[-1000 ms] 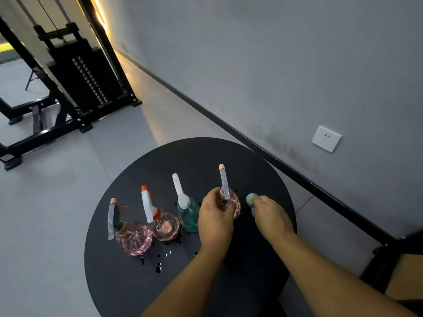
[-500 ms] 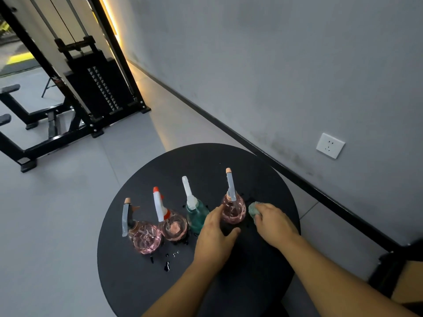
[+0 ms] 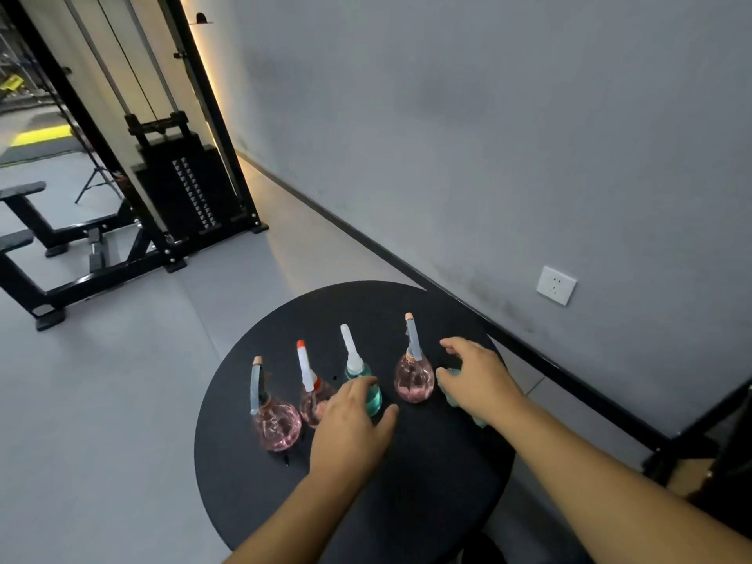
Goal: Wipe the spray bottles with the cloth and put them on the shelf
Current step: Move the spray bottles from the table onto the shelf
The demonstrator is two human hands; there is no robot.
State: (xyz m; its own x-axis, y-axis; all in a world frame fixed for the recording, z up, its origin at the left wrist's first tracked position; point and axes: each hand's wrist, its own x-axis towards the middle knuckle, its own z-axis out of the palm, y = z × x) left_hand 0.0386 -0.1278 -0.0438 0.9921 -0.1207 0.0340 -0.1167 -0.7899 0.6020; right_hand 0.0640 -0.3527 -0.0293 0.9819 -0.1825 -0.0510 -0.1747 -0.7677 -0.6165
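Head view. Round black table [image 3: 427, 502], four spray bottles upright in a row across its middle. From left edge toward right edge: pink bottle with grey sprayer [image 3: 276, 426]; pink bottle with white sprayer, red tip [image 3: 312, 405]; teal bottle [image 3: 368, 390]; pink bottle with grey sprayer, orange tip [image 3: 414, 380].

Left hand [image 3: 350, 433] over the table centre, fingers spread, fingertips reaching round the near side of teal bottle, thumb out toward the right. Not clamped; contact with the bottle body likely, cannot tell for sure. Partly covers the red-tipped pink bottle.

Right hand [image 3: 478, 378] near the right edge, just beside the orange-tipped pink bottle, fingers spread and apart, palm down on the teal cloth [image 3: 457, 390]. Cloth mostly hidden under the palm, a scrap showing near the wrist; pressed rather than pinched.

Small dark droplets [image 3: 287, 460] on the tabletop near the leftmost bottle. Shelf not in view.
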